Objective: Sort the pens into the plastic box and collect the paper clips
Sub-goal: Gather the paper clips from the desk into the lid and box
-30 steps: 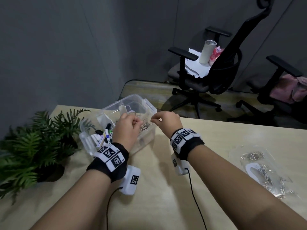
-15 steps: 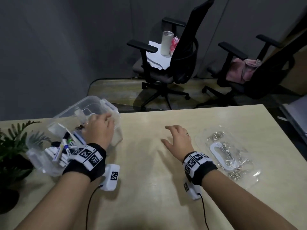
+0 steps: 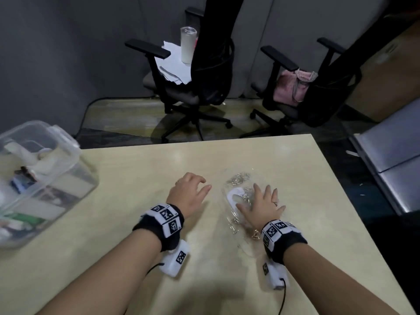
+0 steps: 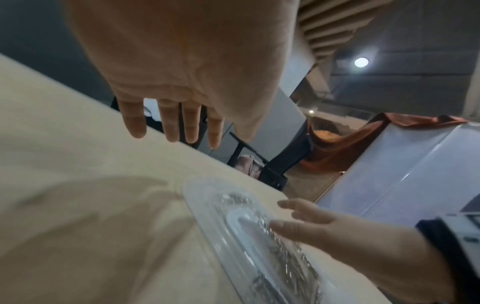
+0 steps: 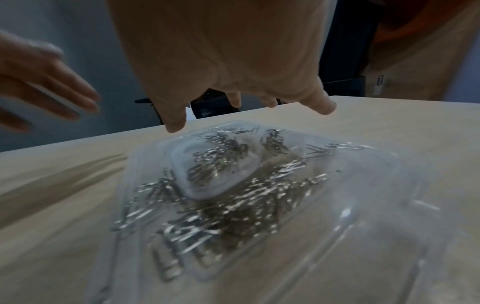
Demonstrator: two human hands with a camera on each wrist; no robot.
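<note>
— Hands? 
— Both over the table (image 3: 127, 196), fingers straight and spread, gripping nothing. Left hand (image 3: 189, 196) hovering just left of the tray (image 5: 376, 197), palm down. Right hand (image 3: 263, 206) spread directly above the tray, thumb toward the left hand; cannot tell whether touching it.

— Clips? 
— Heaped in the tray: silver clips (image 5: 228, 195), loose and tangled, lying around and over a raised white oval in the middle. A few more at the tray's near edge, by the right wristband.

— Tray itself? 
— Clear plastic, shallow, flat on the table, right of centre.

— Box? 
— Clear plastic box (image 3: 45, 185) at the table's far left, well apart from both hands. Tilted, open side up. Pens (image 3: 21, 183) and white items inside, too blurred to tell one from another.

— Beyond the table? 
— Two black chairs (image 3: 204, 71): papers (image 3: 172, 64) and a white cup (image 3: 187, 45) on the left seat, a pink bag (image 3: 293, 87) on the right one.
</note>
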